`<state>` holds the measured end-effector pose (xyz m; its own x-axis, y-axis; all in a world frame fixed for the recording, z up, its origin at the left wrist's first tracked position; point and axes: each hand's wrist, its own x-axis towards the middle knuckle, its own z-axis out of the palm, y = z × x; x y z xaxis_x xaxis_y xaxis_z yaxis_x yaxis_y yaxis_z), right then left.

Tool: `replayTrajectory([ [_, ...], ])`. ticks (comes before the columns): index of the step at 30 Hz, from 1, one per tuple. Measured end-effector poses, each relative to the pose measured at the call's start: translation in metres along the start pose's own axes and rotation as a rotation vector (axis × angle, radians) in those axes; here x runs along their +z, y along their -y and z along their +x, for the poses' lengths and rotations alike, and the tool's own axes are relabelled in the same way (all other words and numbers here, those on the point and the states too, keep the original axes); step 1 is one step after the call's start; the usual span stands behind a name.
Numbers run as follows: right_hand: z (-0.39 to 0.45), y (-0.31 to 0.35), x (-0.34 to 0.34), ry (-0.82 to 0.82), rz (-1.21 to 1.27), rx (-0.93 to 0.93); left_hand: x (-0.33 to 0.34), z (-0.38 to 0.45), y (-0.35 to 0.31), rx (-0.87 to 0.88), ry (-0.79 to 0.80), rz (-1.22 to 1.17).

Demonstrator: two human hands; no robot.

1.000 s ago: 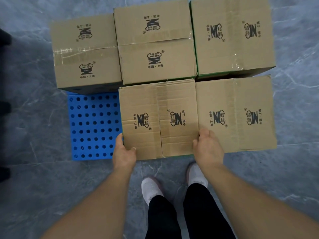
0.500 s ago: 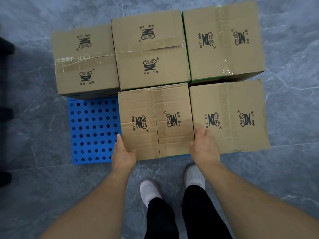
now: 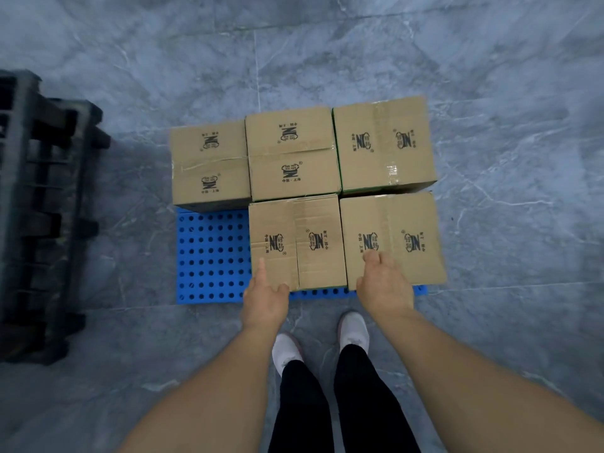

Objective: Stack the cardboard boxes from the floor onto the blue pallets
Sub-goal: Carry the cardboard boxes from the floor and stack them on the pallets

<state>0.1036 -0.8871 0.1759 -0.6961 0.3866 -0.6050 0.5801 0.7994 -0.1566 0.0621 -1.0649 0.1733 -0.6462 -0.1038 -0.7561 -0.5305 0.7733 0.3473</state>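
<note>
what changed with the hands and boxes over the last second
Both hands came off the near middle box: the left hand and right hand drew back from its near corners and now hover open. The view pulled back, bringing a dark rack into sight. All five boxes and the blue pallet stayed put.

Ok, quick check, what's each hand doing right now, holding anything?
Left hand: open, fingers straight beside the front middle box, gripping nothing.
Right hand: open, fingers loosely curled above the front right box, holding nothing.
</note>
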Motion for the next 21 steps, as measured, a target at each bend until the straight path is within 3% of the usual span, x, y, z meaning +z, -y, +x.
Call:
replayTrajectory([
  [9,-0.081,-0.005,-0.075,-0.072,0.014,-0.049,-0.036,-0.1,-0.035,0.129,0.001,0.109],
  [21,-0.182,-0.046,-0.18,-0.243,0.111,0.147,-0.067,-0.185,-0.115,0.469,0.038,0.312],
])
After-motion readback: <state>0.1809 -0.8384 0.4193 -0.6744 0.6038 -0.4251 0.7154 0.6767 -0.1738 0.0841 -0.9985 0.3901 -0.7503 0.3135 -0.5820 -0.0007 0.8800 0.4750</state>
